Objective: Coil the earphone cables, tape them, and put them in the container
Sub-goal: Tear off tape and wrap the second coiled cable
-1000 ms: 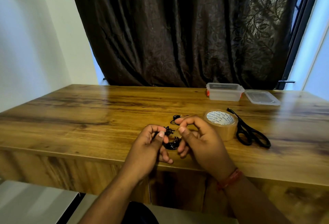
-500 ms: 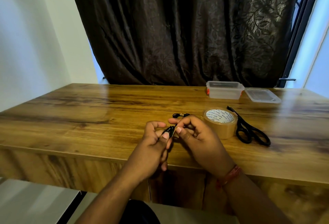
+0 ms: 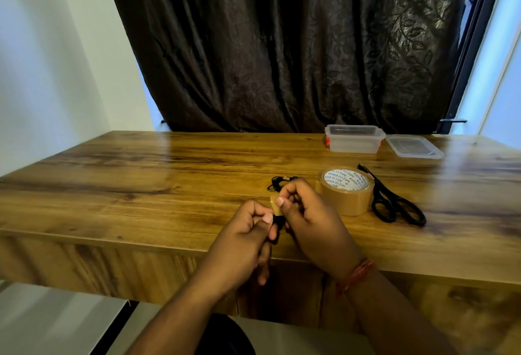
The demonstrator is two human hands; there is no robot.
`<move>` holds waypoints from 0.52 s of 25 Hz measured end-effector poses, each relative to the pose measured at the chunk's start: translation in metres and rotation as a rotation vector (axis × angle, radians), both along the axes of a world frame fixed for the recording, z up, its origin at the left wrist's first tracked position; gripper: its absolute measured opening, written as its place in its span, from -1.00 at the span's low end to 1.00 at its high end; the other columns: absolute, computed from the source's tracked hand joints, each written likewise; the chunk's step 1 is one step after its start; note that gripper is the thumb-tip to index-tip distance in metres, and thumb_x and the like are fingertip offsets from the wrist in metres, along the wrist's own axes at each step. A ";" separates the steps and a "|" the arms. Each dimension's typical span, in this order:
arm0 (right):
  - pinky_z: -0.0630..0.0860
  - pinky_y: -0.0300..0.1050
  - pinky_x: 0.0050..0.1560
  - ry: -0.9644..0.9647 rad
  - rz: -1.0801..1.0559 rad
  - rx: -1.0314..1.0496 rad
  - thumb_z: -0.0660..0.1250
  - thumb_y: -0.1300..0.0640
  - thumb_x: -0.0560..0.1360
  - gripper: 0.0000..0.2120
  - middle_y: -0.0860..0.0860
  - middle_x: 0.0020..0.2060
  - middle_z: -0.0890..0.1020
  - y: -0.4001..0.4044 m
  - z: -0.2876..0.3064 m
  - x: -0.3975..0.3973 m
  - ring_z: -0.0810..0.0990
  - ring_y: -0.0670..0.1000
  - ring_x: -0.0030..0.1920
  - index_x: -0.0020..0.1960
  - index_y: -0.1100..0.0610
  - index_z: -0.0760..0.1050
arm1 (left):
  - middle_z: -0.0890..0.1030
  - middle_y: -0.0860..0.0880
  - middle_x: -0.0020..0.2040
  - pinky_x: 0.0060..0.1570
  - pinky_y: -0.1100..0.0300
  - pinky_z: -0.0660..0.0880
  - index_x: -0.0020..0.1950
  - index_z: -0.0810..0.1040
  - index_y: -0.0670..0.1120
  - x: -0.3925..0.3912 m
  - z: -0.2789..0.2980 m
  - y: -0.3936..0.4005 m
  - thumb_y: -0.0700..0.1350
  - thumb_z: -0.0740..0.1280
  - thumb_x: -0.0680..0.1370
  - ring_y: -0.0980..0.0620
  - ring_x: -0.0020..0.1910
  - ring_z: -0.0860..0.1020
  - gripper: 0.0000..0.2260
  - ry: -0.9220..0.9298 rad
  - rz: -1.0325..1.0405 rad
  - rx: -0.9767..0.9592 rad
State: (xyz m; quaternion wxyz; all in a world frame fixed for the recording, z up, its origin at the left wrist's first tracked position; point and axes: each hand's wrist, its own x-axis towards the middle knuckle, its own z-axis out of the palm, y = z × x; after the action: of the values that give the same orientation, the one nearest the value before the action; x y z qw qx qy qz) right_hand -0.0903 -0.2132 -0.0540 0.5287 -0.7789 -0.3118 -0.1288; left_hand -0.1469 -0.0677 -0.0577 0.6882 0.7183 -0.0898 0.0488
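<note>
Earphones [image 3: 278, 220], bunched into a small coil, sit pinched between my left hand [image 3: 242, 237] and right hand [image 3: 306, 219] over the table's [image 3: 141, 185] near edge. My right fingers seem to press a tape strip [image 3: 275, 206] onto it. Far right, past the tape roll [image 3: 345, 191], waits the open container [image 3: 353, 140]; another coil [image 3: 279, 181] lies just beyond my hands.

Both forearms bare, no sleeves in view. Right wrist: reddish-orange thread band [image 3: 355, 275], several strands, sits just behind right hand [image 3: 313, 222]. Left hand [image 3: 239, 244]: no rings/watch visible. Nails short. Dark garment at lap, btm edge.
</note>
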 end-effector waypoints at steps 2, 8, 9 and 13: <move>0.43 -0.16 -0.27 -0.046 -0.037 -0.024 0.23 0.11 0.61 -0.96 -0.11 -0.30 0.50 0.002 0.000 0.000 0.50 -0.12 -0.28 0.00 0.05 0.43 | 0.48 0.02 -0.36 -0.58 0.17 0.37 -0.10 0.40 0.02 0.002 -0.005 -0.002 -0.09 0.16 0.67 0.06 -0.60 0.29 -0.85 -0.033 0.085 0.104; 0.38 -0.18 -0.32 -0.099 -0.077 -0.068 0.23 0.12 0.61 -0.96 -0.09 -0.31 0.50 0.003 -0.001 0.000 0.49 -0.08 -0.27 -0.03 0.05 0.41 | 0.58 0.01 -0.31 -0.59 0.18 0.36 -0.05 0.44 -0.02 -0.001 -0.005 -0.007 -0.07 0.27 0.62 0.05 -0.63 0.35 -0.93 -0.089 0.182 0.195; 0.37 -0.23 -0.35 -0.099 -0.081 -0.071 0.23 0.12 0.61 -0.96 -0.10 -0.31 0.49 0.003 -0.002 0.001 0.49 -0.10 -0.29 -0.03 0.05 0.41 | 0.60 0.01 -0.26 -0.58 0.19 0.36 -0.04 0.45 -0.05 0.000 -0.004 -0.006 -0.11 0.27 0.62 0.06 -0.62 0.34 -0.94 -0.071 0.173 0.156; 0.43 -0.30 -0.35 -0.019 -0.096 -0.011 0.20 0.10 0.63 -0.94 -0.06 -0.33 0.54 0.001 -0.002 0.003 0.53 -0.17 -0.35 0.00 0.06 0.42 | 0.64 -0.07 -0.22 -0.61 0.27 0.28 -0.01 0.45 -0.20 0.002 -0.001 -0.007 -0.21 0.27 0.62 0.10 -0.63 0.28 -0.94 0.020 0.157 -0.026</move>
State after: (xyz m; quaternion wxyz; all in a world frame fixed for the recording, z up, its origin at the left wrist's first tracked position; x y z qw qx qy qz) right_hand -0.0878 -0.2124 -0.0559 0.5147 -0.7945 -0.2798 -0.1599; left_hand -0.1444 -0.0751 -0.0584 0.6924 0.7146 -0.0258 0.0965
